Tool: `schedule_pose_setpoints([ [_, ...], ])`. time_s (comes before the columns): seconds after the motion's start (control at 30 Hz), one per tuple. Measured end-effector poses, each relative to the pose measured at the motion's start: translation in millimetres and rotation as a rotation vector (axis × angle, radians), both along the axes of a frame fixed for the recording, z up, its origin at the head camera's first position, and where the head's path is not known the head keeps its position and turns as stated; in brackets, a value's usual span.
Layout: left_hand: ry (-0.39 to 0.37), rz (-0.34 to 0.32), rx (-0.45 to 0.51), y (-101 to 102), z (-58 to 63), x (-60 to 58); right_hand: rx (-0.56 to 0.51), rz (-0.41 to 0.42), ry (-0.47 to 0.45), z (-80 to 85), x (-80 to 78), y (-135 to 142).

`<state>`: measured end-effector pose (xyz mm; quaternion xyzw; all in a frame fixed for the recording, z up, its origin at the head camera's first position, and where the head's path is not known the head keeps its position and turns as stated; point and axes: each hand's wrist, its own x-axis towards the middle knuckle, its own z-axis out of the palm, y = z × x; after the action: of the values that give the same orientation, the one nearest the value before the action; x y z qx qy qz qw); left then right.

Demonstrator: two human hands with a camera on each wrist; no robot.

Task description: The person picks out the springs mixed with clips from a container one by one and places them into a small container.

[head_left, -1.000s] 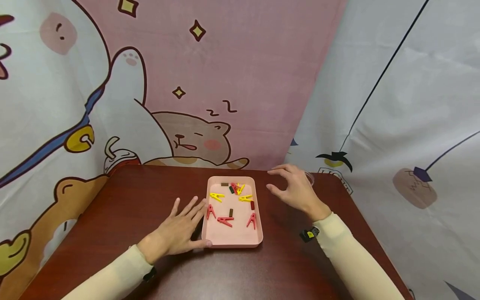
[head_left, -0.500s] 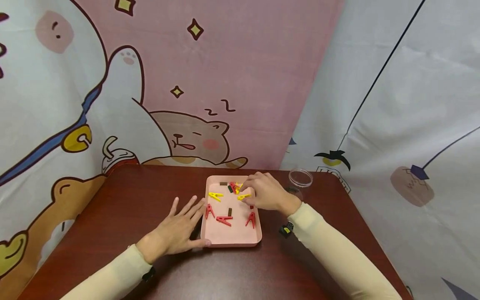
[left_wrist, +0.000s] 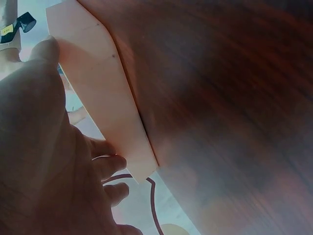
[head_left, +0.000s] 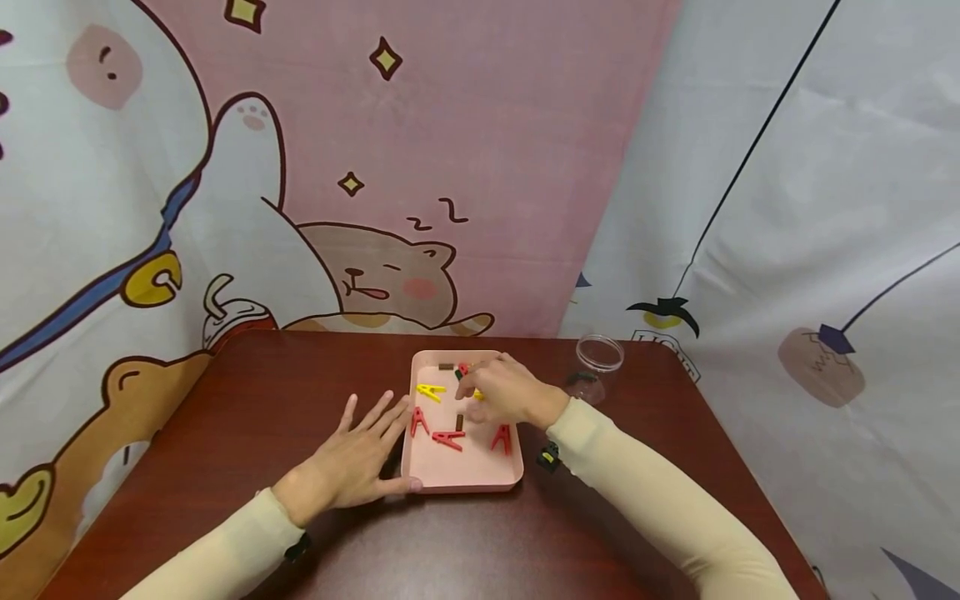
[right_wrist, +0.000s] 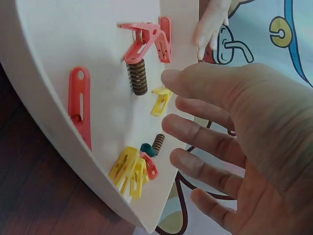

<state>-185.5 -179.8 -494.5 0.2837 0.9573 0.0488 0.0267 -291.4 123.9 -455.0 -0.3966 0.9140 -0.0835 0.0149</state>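
A shallow pink tray (head_left: 461,475) holds several red clips (head_left: 448,440), yellow clips (head_left: 431,391) and small brown coils (right_wrist: 138,77) that look like springs. My left hand (head_left: 348,467) lies spread along the tray's left side, fingertips and thumb at the rim; the left wrist view shows it against the tray wall (left_wrist: 98,83). Over the right half of the tray hovers my right hand (head_left: 510,387), its fingers loosely bent and holding nothing. In the right wrist view, yellow clips (right_wrist: 124,164) cluster by a dark green coil (right_wrist: 147,149); the head view partly hides them behind this hand.
Behind my right wrist stands a clear, round jar (head_left: 600,354) with something dark green low in it. The brown table (head_left: 247,392) ends at a printed cloth backdrop (head_left: 480,208).
My right hand has come from beside the jar leftward over the tray, uncovering the jar and covering some clips. The left hand stays at the tray's edge.
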Motion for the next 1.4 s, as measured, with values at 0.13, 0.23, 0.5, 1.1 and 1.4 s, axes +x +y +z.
schedule_pose_setpoints([
  [0.13,0.012,-0.003,0.000,-1,0.2,-0.2,0.036,0.020,-0.006,-3.3,-1.8,-8],
  [0.23,0.019,-0.006,0.005,-2,0.7,0.1,0.068,0.005,-0.020,-5.2,-1.7,-13],
  [0.5,0.028,-0.002,0.004,-3,0.9,-0.1,0.089,-0.013,-0.031,-14.3,-4.8,-20],
  [1.1,0.012,-0.006,-0.006,-1,3.4,0.1,0.084,-0.003,0.009,-19.6,0.2,-33],
  [1.4,0.019,-0.013,-0.017,0,1.3,0.1,0.116,-0.027,-0.015,-18.8,2.9,-33],
])
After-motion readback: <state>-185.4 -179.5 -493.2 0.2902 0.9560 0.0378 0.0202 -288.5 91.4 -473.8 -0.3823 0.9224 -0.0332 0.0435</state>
